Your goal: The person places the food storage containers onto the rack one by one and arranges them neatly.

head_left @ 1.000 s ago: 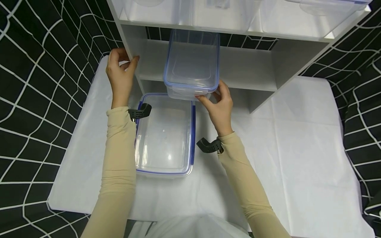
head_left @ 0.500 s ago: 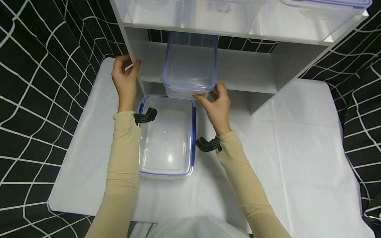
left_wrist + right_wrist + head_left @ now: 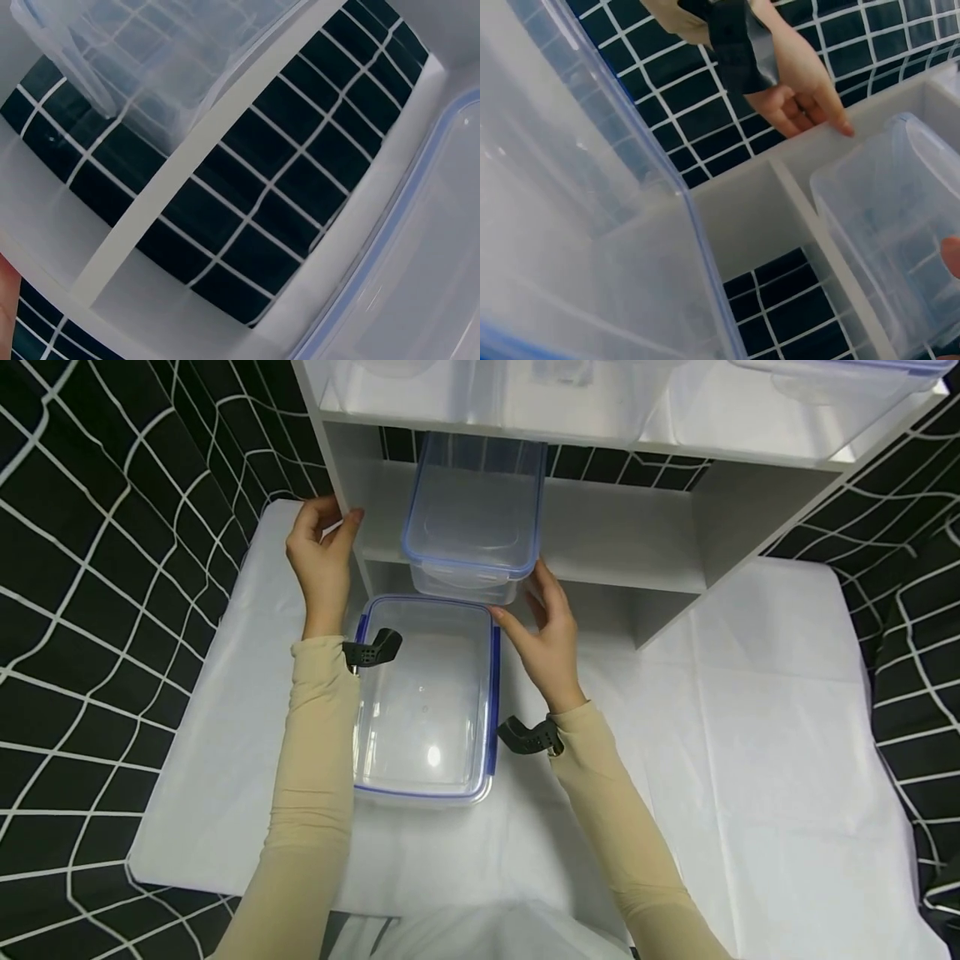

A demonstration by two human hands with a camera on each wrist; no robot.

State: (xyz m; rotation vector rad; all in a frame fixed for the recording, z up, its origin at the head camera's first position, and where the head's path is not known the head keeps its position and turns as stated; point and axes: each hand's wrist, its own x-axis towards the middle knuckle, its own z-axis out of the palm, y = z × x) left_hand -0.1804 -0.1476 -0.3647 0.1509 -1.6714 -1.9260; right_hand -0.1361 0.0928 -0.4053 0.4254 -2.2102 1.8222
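A clear lidded food container with a pale blue rim sits on the middle shelf, its front end sticking out past the shelf edge. My right hand is at its front right corner, fingers beside the corner and thumb just below the front, not curled round it. In the right wrist view its fingertip shows at the frame's edge. My left hand holds the front edge of the white shelf unit's left side panel, thumb inside and fingers outside, as the right wrist view also shows.
A larger clear container with dark blue clips stands on the white-covered table below the shelf. More clear containers are on the top shelf. Black cloth with white netting hangs on both sides.
The shelf container has shifted slightly left and farther back on its shelf. My right thumb has come away from its front. My left hand keeps holding the side panel.
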